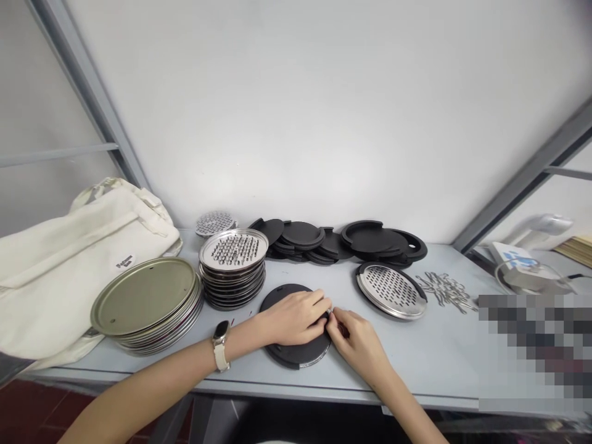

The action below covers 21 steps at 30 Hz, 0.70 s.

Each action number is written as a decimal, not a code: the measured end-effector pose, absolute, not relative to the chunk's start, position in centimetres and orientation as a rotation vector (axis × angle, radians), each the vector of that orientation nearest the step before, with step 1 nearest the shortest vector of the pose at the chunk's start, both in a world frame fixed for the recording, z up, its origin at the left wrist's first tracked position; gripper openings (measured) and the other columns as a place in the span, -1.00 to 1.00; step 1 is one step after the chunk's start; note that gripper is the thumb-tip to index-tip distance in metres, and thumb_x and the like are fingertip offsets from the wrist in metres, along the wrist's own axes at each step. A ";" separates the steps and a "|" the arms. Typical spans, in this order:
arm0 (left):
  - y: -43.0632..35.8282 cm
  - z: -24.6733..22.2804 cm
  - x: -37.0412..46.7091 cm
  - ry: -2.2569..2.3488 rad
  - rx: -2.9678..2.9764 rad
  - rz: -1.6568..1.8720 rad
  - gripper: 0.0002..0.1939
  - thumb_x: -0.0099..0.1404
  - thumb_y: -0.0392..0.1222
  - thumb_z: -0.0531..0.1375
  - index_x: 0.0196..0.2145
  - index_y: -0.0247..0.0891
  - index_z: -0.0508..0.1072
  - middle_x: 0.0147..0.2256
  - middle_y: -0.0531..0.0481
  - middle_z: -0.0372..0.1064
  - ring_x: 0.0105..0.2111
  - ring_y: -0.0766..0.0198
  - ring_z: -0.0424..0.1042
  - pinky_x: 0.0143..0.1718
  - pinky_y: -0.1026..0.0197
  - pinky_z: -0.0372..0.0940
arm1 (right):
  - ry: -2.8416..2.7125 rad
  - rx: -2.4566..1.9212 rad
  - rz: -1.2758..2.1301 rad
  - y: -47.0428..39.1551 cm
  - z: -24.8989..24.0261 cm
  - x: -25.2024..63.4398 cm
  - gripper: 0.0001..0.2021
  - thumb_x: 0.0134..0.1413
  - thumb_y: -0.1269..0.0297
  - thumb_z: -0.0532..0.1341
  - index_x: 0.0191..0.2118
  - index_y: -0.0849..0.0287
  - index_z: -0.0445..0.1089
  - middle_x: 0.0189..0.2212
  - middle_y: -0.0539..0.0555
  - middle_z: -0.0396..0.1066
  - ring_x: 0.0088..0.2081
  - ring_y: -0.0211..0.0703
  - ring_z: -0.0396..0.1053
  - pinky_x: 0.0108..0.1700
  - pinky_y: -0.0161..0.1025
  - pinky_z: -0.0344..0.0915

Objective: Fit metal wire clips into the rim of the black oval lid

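A round black disc [289, 356] lies on the table in front of me, partly covered by my hands. My left hand [298, 317], with a watch on its wrist, reaches across the disc, and its curled fingers grip the right edge. At that same edge the fingertips of my right hand [354, 336] are pinched together, touching or nearly touching the left fingers. Whatever small thing sits between the right fingertips is hidden. To the right lies a round metal grater [395, 291] in a black holder, beside a pile of small wire clips [446, 291].
Stacked metal graters [234, 251] and olive-green round plates [145, 296] stand at the left, by a cream cloth bag [83, 253]. Several black round holders [303, 234] lie along the wall. Another small grater plate [215, 222] sits behind the stack. Metal posts frame both sides.
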<state>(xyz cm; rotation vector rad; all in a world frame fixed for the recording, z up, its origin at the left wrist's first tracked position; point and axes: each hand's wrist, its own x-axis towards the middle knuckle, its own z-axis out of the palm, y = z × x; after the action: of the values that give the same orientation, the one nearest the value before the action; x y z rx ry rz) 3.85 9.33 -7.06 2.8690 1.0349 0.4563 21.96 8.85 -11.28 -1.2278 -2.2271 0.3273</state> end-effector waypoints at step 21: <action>9.3 -6.8 3.9 1.034 2.852 0.442 -0.92 0.33 -0.25 -0.02 -0.23 -0.28 0.20 -0.29 -0.04 0.17 -0.38 0.26 0.25 -0.32 0.22 0.18 | -2.231 -1.280 0.359 8.8 -11.0 22.0 -0.74 0.21 0.29 -0.05 -0.51 0.13 0.13 -0.61 -0.03 0.27 -0.57 -0.25 0.20 -0.49 -0.33 0.02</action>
<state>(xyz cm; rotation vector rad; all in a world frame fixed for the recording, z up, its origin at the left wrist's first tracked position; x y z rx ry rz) 3.95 9.28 -6.80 2.8522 1.0337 0.4417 21.96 8.80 -10.99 -1.2799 -2.2314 0.3588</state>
